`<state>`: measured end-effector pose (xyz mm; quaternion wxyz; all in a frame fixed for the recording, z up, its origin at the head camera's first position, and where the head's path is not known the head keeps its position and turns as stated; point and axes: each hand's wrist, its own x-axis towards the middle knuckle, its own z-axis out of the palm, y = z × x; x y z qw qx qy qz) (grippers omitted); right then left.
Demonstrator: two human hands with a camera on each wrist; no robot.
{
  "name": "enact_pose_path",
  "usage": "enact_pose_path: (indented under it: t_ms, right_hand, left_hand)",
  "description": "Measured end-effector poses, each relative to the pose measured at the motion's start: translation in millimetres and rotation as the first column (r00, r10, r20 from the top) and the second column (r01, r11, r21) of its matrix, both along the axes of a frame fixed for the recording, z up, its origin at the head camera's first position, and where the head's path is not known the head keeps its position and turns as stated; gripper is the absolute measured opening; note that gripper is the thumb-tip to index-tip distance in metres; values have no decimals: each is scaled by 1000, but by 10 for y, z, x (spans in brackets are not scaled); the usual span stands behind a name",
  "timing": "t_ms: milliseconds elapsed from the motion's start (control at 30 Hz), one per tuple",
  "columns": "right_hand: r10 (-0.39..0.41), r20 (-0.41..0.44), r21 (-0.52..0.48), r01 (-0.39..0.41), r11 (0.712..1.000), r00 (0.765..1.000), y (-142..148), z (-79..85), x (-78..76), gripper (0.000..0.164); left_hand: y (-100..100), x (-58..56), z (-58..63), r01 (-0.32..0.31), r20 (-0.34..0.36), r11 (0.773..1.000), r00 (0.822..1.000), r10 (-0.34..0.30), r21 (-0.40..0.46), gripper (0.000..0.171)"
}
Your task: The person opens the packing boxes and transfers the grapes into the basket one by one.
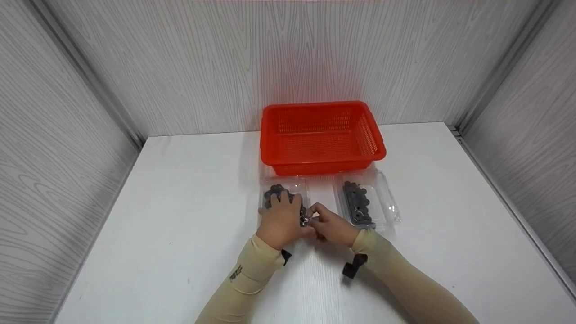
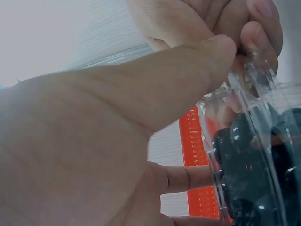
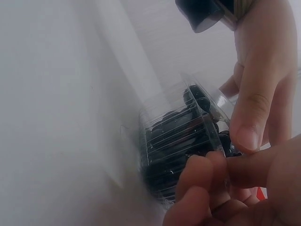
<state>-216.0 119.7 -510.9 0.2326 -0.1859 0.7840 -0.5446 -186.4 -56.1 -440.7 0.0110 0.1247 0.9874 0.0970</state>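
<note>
A clear plastic clamshell box (image 2: 254, 155) of dark, round grapes (image 1: 275, 191) lies in front of the red basket. My left hand (image 1: 281, 220) spreads over this box from above, its fingers fairly straight and touching it, the thumb reaching toward its right-hand edge. With curled fingers, my right hand (image 1: 333, 226) pinches the plastic edge at the box's near right corner. In the right wrist view the ribbed side of the box (image 3: 174, 136) shows the grapes through it, and both hands meet at its rim. The left palm hides part of the box in the head view.
A red plastic basket (image 1: 321, 157) stands at the back of the white table (image 1: 193, 202), against the panelled wall. To the right of my hands lies a second clear clamshell box (image 1: 377, 198) with dark grapes, its lid flap out to the right. Side panels border the table.
</note>
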Motion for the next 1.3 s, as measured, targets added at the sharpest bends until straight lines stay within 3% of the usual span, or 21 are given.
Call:
enact_pose_path:
  t_ms: [667,1300]
  right_hand:
    - [10,0,-24,-10,1000,1000,12,-1,-14,9]
    - [53,-11,-46,-53,998,999,21,-14,-35,5]
  left_hand:
    - [-7,3,-1,19,-32,1000,999,-19,-17,77]
    - [2,-19,-3,1,29,1000,1000,0,-26,82]
